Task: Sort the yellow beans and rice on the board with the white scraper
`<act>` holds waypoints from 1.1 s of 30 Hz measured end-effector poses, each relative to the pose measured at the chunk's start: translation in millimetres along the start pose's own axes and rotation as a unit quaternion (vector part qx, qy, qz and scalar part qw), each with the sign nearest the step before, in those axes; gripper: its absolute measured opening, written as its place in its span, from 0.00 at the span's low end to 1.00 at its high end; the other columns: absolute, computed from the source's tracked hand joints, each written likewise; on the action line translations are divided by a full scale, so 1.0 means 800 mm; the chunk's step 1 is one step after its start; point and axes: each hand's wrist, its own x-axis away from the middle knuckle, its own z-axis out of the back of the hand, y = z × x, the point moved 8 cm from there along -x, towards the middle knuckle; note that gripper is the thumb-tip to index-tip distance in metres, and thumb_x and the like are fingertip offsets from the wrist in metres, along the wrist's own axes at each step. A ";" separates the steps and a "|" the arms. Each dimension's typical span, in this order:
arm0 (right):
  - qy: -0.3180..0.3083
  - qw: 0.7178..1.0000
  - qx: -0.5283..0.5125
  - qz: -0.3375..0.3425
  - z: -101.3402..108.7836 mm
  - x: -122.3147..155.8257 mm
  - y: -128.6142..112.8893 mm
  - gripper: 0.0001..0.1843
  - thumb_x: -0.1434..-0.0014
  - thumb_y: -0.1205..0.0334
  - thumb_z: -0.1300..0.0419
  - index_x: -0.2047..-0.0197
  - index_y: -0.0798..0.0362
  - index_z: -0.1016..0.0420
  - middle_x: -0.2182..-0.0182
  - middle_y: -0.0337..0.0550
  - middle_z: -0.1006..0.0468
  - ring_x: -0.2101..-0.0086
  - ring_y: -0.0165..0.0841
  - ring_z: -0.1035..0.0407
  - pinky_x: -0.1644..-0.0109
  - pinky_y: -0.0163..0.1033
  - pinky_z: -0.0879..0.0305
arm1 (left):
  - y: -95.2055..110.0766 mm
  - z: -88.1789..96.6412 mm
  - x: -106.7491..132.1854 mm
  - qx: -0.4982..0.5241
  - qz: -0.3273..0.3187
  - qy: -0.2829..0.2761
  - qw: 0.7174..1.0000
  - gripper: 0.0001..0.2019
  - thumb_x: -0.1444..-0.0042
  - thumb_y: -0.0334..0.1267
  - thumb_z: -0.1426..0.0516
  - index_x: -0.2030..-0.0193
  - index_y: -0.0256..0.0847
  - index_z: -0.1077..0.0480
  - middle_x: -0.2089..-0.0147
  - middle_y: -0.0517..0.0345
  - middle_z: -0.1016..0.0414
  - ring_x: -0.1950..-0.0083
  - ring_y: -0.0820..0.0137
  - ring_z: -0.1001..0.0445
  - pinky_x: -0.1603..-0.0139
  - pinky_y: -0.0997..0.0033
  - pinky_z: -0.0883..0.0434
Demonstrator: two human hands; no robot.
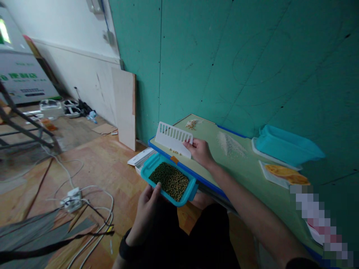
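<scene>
My left hand (150, 198) grips the near side of a light-blue plastic container (177, 203), thumb over its rim. Dark green beans (162, 172) fill its left part and tan beans (179, 185) its right part. The container sits just outside the table's front edge, below table height or level with it; I cannot tell which. My right hand (200, 151) is closed on the right end of a white slotted plastic panel (172, 140), standing tilted on the green tabletop (207, 132). A few tan beans (175, 152) lie at the panel's lower edge.
On the table are a small pile of beans (192, 124), spread white grains (228, 144), a blue bin (288, 145) and a yellow-orange item (286, 173) on a white tray. A green wall (196, 56) stands behind. Cables and a power strip (73, 200) lie on the floor left.
</scene>
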 end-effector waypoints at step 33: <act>0.126 0.990 -0.024 -0.051 0.095 -0.013 0.065 0.19 0.41 0.46 0.38 0.64 0.57 0.23 0.73 0.45 0.19 0.71 0.37 0.26 0.70 0.36 0.34 | 0.004 -0.022 -0.016 -0.027 -0.008 -0.017 0.999 0.21 0.52 0.57 0.32 0.70 0.40 0.28 0.78 0.61 0.26 0.77 0.68 0.27 0.72 0.70 0.28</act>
